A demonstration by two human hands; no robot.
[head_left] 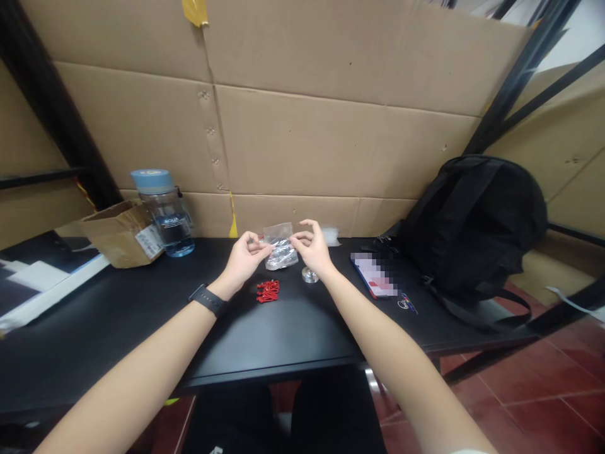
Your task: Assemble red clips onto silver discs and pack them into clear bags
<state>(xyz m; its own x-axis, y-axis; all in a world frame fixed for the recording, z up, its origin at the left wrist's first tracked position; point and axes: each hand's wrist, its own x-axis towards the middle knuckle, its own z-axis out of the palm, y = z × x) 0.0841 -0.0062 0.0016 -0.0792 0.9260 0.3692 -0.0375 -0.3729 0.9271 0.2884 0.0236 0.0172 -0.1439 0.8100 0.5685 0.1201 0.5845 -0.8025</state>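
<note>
A clear plastic bag [282,252] with something dark or shiny inside is held up over the black table. My left hand [244,261] pinches its left side between thumb and fingers. On the opposite side, my right hand [312,248] pinches the bag, with the index finger raised. A small pile of red pieces [268,291] lies on the table below the bag. Just below my right hand sits a round silver metal item [309,275].
The black table [283,340] backs onto a cardboard wall [302,145]. At left stand an open cardboard box [120,236] and a blue-capped bottle [167,214]. At right are a phone [375,275], keys [404,304] and a black backpack [477,233]. Translucent plastic [331,236] lies behind my right hand.
</note>
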